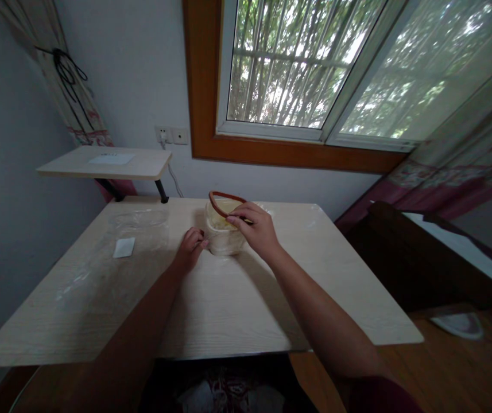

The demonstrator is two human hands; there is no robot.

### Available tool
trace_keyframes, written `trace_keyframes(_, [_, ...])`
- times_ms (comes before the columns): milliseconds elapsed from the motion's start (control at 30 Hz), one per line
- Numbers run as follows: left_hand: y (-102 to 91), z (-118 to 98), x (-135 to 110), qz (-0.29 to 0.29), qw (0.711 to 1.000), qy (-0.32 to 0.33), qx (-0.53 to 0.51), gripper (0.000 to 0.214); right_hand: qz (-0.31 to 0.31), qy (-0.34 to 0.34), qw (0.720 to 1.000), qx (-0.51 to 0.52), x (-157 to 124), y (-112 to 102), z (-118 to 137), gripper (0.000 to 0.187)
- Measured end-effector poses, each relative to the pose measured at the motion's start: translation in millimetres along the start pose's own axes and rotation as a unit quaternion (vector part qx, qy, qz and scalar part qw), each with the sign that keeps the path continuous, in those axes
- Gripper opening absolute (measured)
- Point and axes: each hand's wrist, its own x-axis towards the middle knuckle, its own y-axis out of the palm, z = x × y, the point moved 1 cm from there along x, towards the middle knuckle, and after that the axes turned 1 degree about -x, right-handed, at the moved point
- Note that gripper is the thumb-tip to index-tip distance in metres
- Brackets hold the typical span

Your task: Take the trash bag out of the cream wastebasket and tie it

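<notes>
Near the far edge of the table stands a small cream basket-like bag [225, 244], its top open and its wall partly see-through. A brown handle [216, 205] arches over its rim. My right hand [256, 226] is closed on the handle's near right part, with a dark end showing beside the fingers. Beside the bag's left wall is my left hand [193, 244], its fingers curled together. Something small and dark shows at those fingertips, too small to make out.
A transparent plastic wrapper [95, 275] lies flat on the table's left, with a white paper piece [124, 248] on it. A raised shelf [142, 163] stands at the back left. Beyond the right edge is dark wooden furniture [435, 269]. The wall and window [289, 69] rise behind.
</notes>
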Motion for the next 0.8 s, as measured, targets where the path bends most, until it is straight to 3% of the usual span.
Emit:
trace_keyframes(433, [-0.1, 4, -1, -0.005, 1.0, 0.002, 0.002, 0.024, -0.058, 0.026, 0.998, 0.0, 1, -18, -9, 0.009])
trace_keyframes(800, [-0.8, 4, -1, 0.001, 1.0, -0.018, -0.015, 0.023, -0.09, 0.044, 0.994, -0.042, -28, -50, -36, 0.006])
